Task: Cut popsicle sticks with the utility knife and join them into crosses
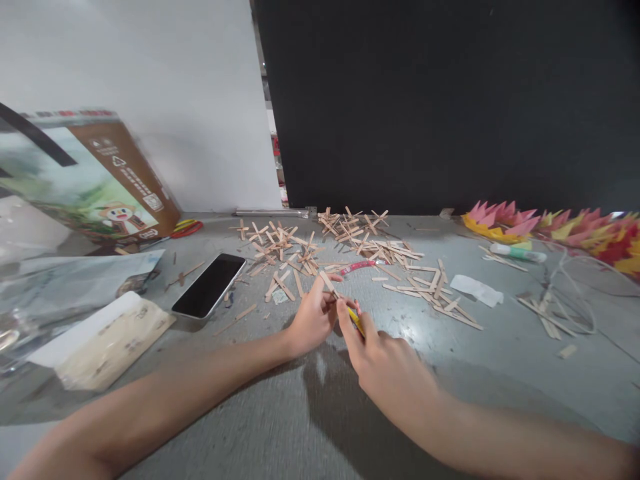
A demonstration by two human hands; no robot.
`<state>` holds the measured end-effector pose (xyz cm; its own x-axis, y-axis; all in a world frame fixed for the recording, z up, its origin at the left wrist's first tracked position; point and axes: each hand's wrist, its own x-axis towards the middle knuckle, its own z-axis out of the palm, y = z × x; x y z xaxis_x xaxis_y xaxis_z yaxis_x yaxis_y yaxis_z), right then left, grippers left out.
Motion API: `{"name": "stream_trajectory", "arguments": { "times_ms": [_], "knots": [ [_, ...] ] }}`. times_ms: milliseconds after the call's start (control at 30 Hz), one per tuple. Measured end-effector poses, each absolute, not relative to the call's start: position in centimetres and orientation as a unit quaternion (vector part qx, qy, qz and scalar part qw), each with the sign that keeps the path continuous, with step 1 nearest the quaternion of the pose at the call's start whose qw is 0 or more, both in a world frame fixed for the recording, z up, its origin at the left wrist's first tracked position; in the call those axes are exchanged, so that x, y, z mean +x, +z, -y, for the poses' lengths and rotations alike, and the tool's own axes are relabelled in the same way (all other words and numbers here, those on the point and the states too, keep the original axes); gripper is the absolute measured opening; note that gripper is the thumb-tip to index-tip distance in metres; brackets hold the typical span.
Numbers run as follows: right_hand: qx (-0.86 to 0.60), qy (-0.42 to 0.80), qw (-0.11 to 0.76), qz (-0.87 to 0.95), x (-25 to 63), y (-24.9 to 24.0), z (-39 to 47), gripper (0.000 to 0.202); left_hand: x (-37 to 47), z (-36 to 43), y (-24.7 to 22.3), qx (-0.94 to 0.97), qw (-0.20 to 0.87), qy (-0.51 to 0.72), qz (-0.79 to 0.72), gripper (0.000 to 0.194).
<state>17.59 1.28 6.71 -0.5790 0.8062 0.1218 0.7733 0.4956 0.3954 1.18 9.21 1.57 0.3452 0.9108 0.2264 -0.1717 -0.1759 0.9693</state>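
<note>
Near the middle of the grey table, my left hand is closed on a small wooden stick, which points up and to the left. Touching it from the right, my right hand grips a thin yellow tool, its tip hidden between the fingers. Just beyond my hands lies a curved red strip. Crossed wooden sticks are heaped behind my left hand, and loose flat sticks are scattered to the right.
A black phone, a packet, scissors and a printed bag are on the left. On the right are white paper, a glue tube, a pale cable and pink-yellow paper flowers.
</note>
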Motion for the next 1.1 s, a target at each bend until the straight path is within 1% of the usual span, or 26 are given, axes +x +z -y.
{"name": "stream_trajectory", "arguments": {
  "times_ms": [233,300,433,600,700,933,1100],
  "knots": [
    [0.456,0.204,0.049,-0.865,17.6,6.7,-1.3,0.076,1.1,-9.2,1.3,0.608,0.552,0.477,-0.313,0.044],
    [0.460,0.202,0.049,-0.863,17.6,6.7,-1.3,0.076,1.1,-9.3,1.3,0.606,0.555,0.477,-0.311,0.042],
    [0.460,0.192,0.044,-0.865,17.7,6.8,-1.3,0.076,1.1,-9.2,1.6,0.629,0.527,0.481,-0.309,0.037],
    [0.461,0.176,0.045,-0.869,17.8,7.0,-1.3,0.076,1.1,-8.9,2.1,0.611,0.560,0.468,-0.307,0.050],
    [0.462,0.164,0.055,-0.870,17.7,7.1,-1.5,0.079,1.0,-8.9,2.1,0.606,0.566,0.460,-0.317,0.053],
    [0.470,0.123,0.065,-0.872,18.0,7.7,-1.8,0.092,0.8,-9.3,1.2,0.661,0.487,0.446,-0.357,0.047],
    [0.471,0.116,0.079,-0.871,18.2,8.3,-1.9,0.095,0.8,-9.2,1.4,0.674,0.477,0.440,-0.353,0.044]
  ]
}}
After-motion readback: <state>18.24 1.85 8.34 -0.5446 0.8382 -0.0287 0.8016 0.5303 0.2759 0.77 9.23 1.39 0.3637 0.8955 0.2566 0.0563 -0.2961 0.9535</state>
